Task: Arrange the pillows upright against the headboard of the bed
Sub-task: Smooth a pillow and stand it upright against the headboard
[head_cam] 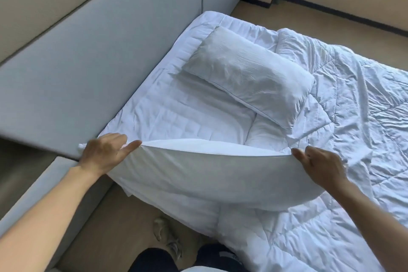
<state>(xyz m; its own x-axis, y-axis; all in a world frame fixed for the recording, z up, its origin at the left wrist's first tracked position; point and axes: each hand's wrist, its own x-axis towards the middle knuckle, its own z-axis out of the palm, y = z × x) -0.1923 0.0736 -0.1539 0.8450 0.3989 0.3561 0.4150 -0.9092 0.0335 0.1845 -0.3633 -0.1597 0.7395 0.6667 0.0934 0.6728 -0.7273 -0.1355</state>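
Both hands, left and right, pinch the near pillow's top edge; seemingly lifted.

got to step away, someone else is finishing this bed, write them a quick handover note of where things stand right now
Left hand: gripping the left end of the near pillow.
Right hand: gripping its right end. The pillow is held up along its top edge, at the near corner of the bed, not yet against the grey headboard.
Far pillow: lying flat on the white duvet, angled, with a gap between it and the headboard.
Done: neither pillow is placed yet.
Left: stand the held pillow upright against the headboard, then lift the far one and do the same.
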